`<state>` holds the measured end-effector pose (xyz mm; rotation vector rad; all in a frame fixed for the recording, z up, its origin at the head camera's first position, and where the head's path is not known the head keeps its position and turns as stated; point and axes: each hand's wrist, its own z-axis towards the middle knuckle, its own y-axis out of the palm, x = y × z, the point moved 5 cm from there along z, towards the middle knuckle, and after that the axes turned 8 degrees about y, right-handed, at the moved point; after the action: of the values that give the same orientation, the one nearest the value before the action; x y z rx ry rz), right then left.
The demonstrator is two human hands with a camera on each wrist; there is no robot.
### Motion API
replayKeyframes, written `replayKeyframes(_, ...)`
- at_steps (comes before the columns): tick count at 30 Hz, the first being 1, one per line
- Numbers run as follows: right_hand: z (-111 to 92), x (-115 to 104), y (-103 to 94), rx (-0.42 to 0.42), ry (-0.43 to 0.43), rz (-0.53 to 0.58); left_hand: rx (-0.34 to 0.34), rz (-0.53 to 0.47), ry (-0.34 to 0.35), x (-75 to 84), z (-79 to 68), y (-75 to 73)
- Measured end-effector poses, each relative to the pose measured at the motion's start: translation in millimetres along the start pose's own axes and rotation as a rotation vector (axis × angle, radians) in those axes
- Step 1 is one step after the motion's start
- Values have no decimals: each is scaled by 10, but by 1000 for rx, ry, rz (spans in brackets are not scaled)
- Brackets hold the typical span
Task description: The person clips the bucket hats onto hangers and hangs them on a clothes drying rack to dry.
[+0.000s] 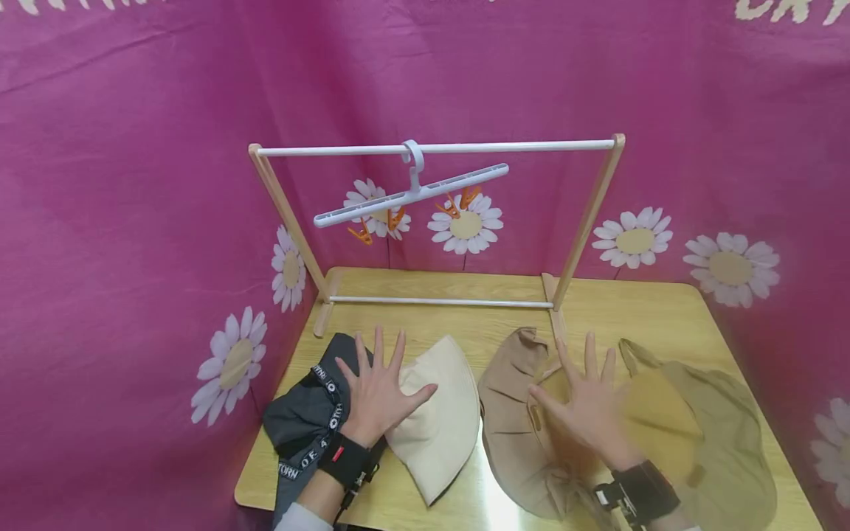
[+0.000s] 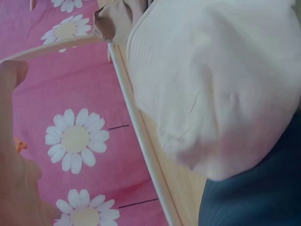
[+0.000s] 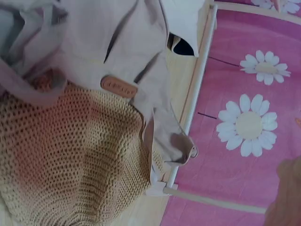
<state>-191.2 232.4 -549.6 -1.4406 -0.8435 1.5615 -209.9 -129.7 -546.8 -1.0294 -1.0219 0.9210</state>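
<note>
My left hand (image 1: 377, 391), fingers straight and spread, is over the edges of a dark hat (image 1: 302, 420) with a lettered strap and a cream bucket hat (image 1: 448, 413). It holds nothing; whether it touches the fabric cannot be told. The right hand (image 1: 591, 409), also spread and holding nothing, is above a tan wide-brimmed hat (image 1: 508, 420). In the right wrist view, woven straw (image 3: 89, 155) adjoins beige fabric with a brown label (image 3: 119, 86). To the right of that hand lies an olive and yellow hat (image 1: 724, 435), partly blurred.
Behind the hats stands a wooden rack with a white top rail (image 1: 518, 147) and a lower rail (image 1: 441, 301). A pale hanger (image 1: 458, 184) hangs from it, carrying several orange clips (image 1: 396, 219). Pink flowered cloth (image 1: 133, 184) surrounds the wooden table (image 1: 624, 310) at the back and sides.
</note>
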Motion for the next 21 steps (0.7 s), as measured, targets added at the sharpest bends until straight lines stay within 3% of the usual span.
replayKeyframes(10, 175, 326, -127, 73, 40, 40, 86, -117, -55, -184, 235, -206)
replayKeyframes(21, 418, 390, -236, 183, 69, 387, 223, -258, -126, -435, 563, -455)
